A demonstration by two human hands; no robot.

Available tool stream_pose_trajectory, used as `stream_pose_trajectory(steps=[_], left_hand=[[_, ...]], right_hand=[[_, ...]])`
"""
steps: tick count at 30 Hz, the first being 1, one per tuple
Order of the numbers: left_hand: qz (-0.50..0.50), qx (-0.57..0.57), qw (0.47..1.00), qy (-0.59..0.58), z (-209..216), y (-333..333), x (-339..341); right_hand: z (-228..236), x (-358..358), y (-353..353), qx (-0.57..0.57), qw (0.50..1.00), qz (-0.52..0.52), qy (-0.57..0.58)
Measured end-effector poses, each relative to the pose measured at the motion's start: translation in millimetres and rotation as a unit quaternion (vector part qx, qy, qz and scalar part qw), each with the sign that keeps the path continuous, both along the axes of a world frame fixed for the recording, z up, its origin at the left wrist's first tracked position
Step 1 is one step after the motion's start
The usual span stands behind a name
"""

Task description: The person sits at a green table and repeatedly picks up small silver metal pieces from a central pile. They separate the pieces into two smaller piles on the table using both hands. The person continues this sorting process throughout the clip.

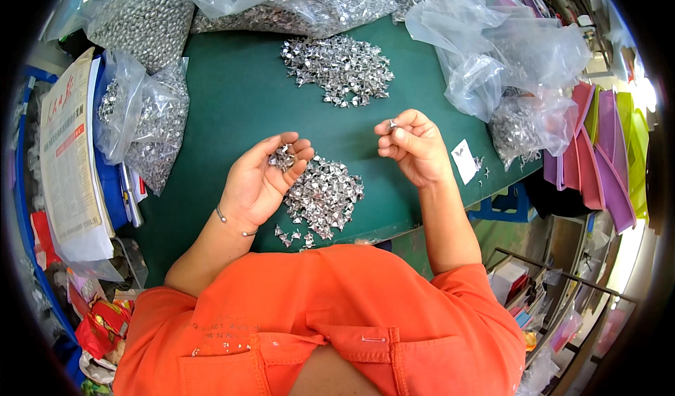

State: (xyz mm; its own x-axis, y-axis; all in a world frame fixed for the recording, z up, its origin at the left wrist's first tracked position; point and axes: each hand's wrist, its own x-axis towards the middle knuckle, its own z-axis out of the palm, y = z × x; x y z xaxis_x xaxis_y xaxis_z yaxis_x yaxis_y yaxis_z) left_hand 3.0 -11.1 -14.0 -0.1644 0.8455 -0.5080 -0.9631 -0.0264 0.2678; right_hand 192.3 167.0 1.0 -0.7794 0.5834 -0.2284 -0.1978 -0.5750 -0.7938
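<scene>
My left hand (261, 174) is turned palm up with its fingers curled around a small cluster of silvery metal pieces (283, 158). Between the thumb and fingertips of my right hand (418, 148) is a single small metal piece (391, 125), pointed like a star. Just right of my left hand, a near pile of the same shiny pieces (327, 198) lies on the green tabletop (232, 108), with a few scattered toward the table's near edge. A second pile (341, 69) sits farther back. The exact shape of single pieces is too small to tell.
Clear plastic bags full of metal parts (295, 6) line the back. A bag of round silver beads (144, 20) stands far left, above a smaller bag (156, 118) and a newspaper (69, 143). At right are another bag (527, 125), a white card (463, 161) and colourful plastic bins (598, 157).
</scene>
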Motion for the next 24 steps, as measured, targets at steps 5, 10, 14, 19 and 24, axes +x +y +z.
stream_pose_trajectory(steps=[5, 10, 14, 19, 24], left_hand=[[-0.002, -0.003, 1.0, -0.001, -0.5, 0.1, -0.4], [0.002, -0.01, 1.0, 0.012, -0.4, 0.5, -0.3], [0.018, -0.005, 1.0, 0.017, 2.1, -0.8, -2.3], [0.01, 0.013, 1.0, 0.005, -0.9, -0.6, -3.0], [0.018, 0.011, 1.0, 0.008, -0.8, -1.3, -5.4]], right_hand=[[-0.1, -3.8, -4.9, 0.093, 0.995, -0.023, -0.026], [6.3, -24.1, -22.2, 0.376, 0.917, -0.032, -0.13], [16.5, -30.6, -18.7, 0.503, 0.819, 0.184, -0.207], [-2.8, -55.0, -10.6, 0.719, 0.671, 0.054, -0.176], [-5.0, -45.5, 0.4, 0.698, 0.686, 0.084, -0.185]])
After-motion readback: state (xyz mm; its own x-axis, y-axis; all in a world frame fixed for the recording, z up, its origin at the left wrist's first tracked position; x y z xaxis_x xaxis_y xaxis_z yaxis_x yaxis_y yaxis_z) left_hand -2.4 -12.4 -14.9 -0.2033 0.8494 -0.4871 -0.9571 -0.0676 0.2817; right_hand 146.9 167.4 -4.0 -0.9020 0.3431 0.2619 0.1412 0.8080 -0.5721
